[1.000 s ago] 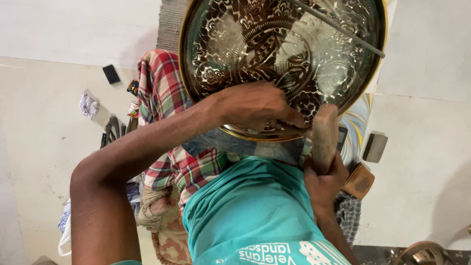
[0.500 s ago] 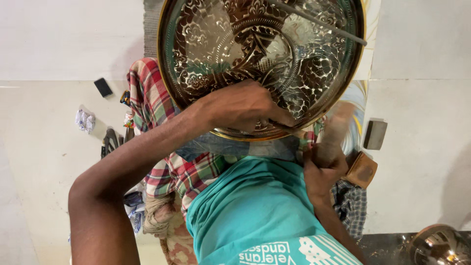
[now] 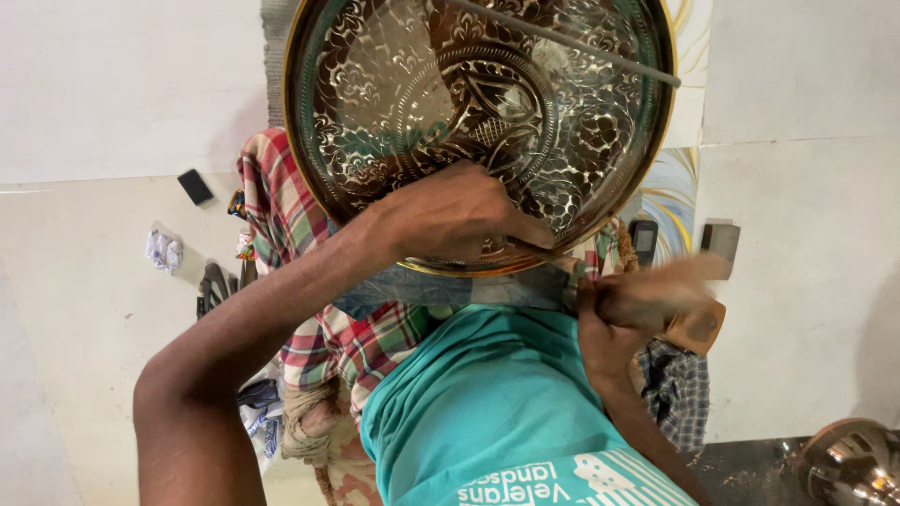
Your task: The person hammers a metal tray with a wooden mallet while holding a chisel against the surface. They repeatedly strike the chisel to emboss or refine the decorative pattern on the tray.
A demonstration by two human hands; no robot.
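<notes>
A large round brass plate [image 3: 309, 178] with dense engraved floral patterns rests on my lap, tilted toward me. My left hand [image 3: 459, 217] lies on its lower rim, fingers closed around a thin metal punch [image 3: 527, 247] whose tip touches the plate. My right hand [image 3: 614, 319] is to the right, below the rim, gripping a wooden mallet [image 3: 692, 305] that is blurred by motion. A thin metal rod [image 3: 572, 45] lies across the upper part of the plate.
A plaid cloth [image 3: 281, 211] covers my legs under the plate. On the pale floor at the left lie a small black object [image 3: 195, 186], a crumpled white rag [image 3: 162, 251] and dark hand tools [image 3: 214, 287]. A grey block [image 3: 720, 240] and a shiny metal vessel [image 3: 848, 461] are at the right.
The mallet stood upright by the plate's rim and has swung down and to the right, now blurred. My left hand stays on the rim. The view has shifted slightly.
</notes>
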